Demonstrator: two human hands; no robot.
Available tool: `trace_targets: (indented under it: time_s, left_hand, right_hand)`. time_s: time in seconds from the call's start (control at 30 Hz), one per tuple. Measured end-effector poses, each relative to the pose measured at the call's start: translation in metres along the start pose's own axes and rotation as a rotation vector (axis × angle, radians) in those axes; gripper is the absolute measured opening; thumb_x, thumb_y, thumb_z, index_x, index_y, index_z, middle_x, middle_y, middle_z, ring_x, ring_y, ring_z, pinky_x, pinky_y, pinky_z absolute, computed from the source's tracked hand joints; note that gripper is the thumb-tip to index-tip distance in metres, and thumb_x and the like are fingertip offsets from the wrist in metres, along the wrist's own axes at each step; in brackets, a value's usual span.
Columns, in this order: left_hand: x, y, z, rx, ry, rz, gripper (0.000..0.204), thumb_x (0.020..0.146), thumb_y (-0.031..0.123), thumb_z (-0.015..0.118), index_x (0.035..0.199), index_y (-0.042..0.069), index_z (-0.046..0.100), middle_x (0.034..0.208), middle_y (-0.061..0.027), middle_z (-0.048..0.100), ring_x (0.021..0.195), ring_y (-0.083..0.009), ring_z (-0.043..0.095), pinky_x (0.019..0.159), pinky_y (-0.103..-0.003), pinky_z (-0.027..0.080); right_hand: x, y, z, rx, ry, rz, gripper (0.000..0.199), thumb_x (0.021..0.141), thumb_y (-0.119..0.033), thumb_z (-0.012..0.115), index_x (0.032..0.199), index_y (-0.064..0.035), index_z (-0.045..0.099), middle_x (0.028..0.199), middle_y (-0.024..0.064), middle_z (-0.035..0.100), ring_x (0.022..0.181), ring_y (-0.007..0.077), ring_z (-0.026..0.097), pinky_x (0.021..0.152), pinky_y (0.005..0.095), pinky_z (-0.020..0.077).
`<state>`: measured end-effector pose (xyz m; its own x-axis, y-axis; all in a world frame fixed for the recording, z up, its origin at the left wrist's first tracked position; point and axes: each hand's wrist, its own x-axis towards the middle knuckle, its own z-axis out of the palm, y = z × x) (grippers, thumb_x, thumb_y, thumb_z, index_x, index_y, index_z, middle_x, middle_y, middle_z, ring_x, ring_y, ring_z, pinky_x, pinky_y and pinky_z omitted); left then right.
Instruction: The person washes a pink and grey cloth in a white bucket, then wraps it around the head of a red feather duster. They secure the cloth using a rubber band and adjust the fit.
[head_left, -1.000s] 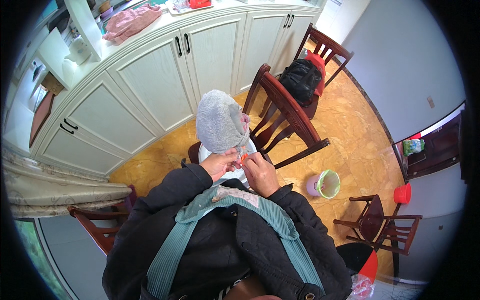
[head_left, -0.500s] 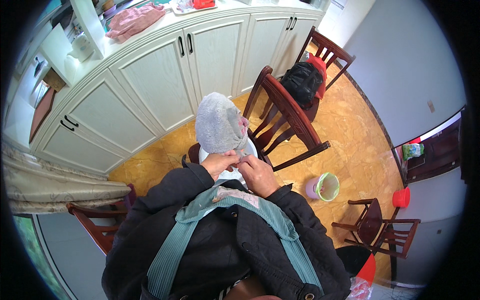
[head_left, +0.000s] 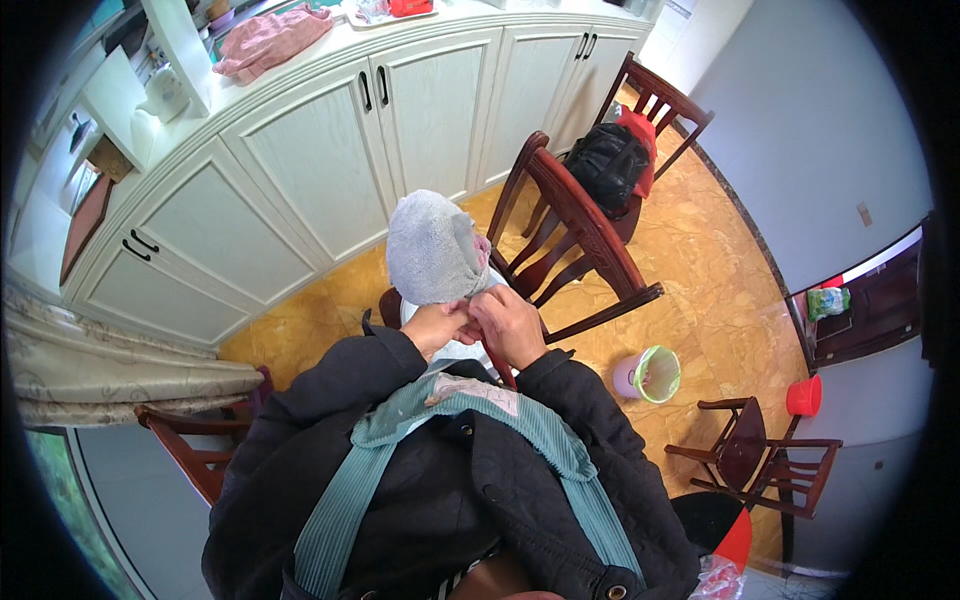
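Note:
A grey towel-like cloth [head_left: 428,246] stands up in a rounded bundle in front of me, with a pinkish patch on its right side. What is inside the bundle is hidden. At its gathered lower end my left hand [head_left: 437,328] is closed on the cloth. My right hand [head_left: 511,326] meets it from the other side, fingers closed on the same gathered end. Both hands touch each other there. Below and behind them shows part of a white surface [head_left: 456,352], mostly covered. A narrow dark-red strip [head_left: 498,366] shows between the right hand and my apron.
A dark wooden chair [head_left: 590,225] stands close ahead on the right; another beyond carries a black bag [head_left: 606,168]. White cabinets [head_left: 300,165] line the far side, with a pink cloth [head_left: 272,42] on top. A bin [head_left: 648,374] and small chair [head_left: 738,445] are at right.
My right hand has shifted slightly left and up along the gathered cloth, closer to the left hand. The bundle has moved slightly left and down. The dark-red strip has come into view.

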<state>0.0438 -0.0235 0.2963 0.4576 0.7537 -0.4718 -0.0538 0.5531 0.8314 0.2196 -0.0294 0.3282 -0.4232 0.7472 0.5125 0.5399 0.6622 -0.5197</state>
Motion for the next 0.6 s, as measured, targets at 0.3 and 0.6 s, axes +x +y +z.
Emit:
trace_targets:
  time_s: [0.3,0.6]
  left_hand:
    - [0.009,-0.028,-0.012,0.143,0.120,0.251,0.025,0.098,0.014,0.055,0.119,0.001,0.059,0.101,-0.0047,0.066,0.088,-0.0112,0.064,0.077,-0.027,0.053]
    - [0.009,-0.049,-0.039,0.119,0.312,0.134,0.026,0.097,0.023,0.055,0.109,0.002,0.065,0.092,-0.0027,0.067,0.081,-0.0101,0.061,0.073,-0.026,0.048]
  right_hand:
    - [0.014,0.029,0.029,0.232,-0.077,0.055,0.009,0.085,-0.005,0.066,0.091,-0.0035,0.059,0.087,0.0141,0.056,0.083,0.0357,0.059,0.069,0.0396,0.0481]
    - [0.018,0.024,0.070,0.244,-0.048,0.169,0.006,0.084,-0.005,0.067,0.089,-0.0034,0.063,0.081,0.0141,0.062,0.075,0.0352,0.063,0.065,0.0389,0.0496]
